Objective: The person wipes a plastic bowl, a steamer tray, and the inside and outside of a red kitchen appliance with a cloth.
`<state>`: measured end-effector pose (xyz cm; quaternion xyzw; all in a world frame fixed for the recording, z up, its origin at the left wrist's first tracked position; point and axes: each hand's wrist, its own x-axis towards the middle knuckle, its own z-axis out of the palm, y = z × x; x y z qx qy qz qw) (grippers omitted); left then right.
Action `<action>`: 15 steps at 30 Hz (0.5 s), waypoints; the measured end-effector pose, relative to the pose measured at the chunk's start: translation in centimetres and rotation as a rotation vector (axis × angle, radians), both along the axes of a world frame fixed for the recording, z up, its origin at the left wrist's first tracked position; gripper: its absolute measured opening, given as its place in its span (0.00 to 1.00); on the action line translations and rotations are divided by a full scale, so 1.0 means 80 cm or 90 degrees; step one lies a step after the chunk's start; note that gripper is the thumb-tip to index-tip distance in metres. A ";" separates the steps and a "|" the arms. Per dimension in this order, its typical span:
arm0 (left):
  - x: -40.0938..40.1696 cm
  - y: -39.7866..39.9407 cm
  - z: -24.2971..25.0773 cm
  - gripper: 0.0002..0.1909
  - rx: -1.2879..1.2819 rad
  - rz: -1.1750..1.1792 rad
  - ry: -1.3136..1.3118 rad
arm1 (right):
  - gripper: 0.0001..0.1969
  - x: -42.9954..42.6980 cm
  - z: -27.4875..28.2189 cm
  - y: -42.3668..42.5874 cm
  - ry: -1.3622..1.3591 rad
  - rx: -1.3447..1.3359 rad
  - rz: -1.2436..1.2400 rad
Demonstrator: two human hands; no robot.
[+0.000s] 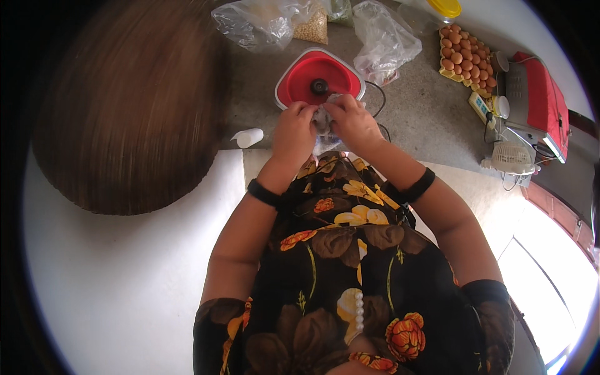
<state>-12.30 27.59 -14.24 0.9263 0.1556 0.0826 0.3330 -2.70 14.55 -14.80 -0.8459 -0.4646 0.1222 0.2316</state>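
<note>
A crumpled clear plastic bag [323, 123] is pinched between my two hands at the near edge of the grey countertop [412, 117]. My left hand [296, 131] grips it from the left, and my right hand [354, 123] grips it from the right, fingertips close together. Just beyond them sits a red appliance lid or base [342, 70] with a pale rim and a black round knob [319, 86] at its middle. A black cord runs from its right side. What the bag holds is mostly hidden by my fingers.
Back left are plastic bags [262, 23], one with pale beans [313, 28]; another bag [384, 42] lies right of them. An egg tray [466, 61], power strip [481, 108] and small fan [510, 157] stand right. A white roll [249, 138] lies left; a blurred brown shape [136, 108] covers the upper left.
</note>
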 end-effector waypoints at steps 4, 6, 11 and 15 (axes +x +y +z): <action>0.001 -0.002 -0.005 0.14 0.044 -0.016 0.024 | 0.15 0.007 0.001 0.004 0.021 -0.073 0.009; 0.000 0.003 -0.008 0.12 0.030 -0.029 -0.007 | 0.14 0.020 0.006 -0.003 0.118 0.070 0.004; 0.000 0.001 -0.007 0.10 0.021 -0.027 0.008 | 0.15 0.035 0.011 0.005 0.054 0.121 -0.087; 0.002 0.000 -0.009 0.09 0.034 -0.021 0.010 | 0.17 0.030 0.001 0.024 -0.008 0.000 -0.042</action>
